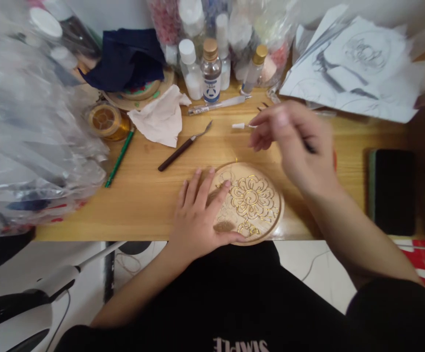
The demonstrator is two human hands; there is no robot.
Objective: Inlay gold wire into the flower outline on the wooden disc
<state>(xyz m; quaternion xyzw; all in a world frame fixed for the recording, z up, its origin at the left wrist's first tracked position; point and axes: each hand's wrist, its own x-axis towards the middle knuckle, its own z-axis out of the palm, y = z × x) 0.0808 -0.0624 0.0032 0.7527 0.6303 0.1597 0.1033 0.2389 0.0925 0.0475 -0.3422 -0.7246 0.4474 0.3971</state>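
While your left hand (198,220) is lying flat, fingers spread, pinning the round wooden disc (251,203) with its gold-wire flower at the near table edge (142,205), your right hand (293,144) is hovering blurred above it, fingers pinched on a thin white-tipped tool (240,126), so you are best keeping that disc pressed still.

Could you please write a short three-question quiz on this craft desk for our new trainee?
1. True or false: the left hand rests flat on the round wooden disc.
2. What colour is the wire outlining the flower on the disc?
3. Which lies nearest the crumpled tissue: (a) the brown-handled tool, (b) the black phone, (c) the sketch papers?

Key: 1 true; 2 gold; 3 (a).
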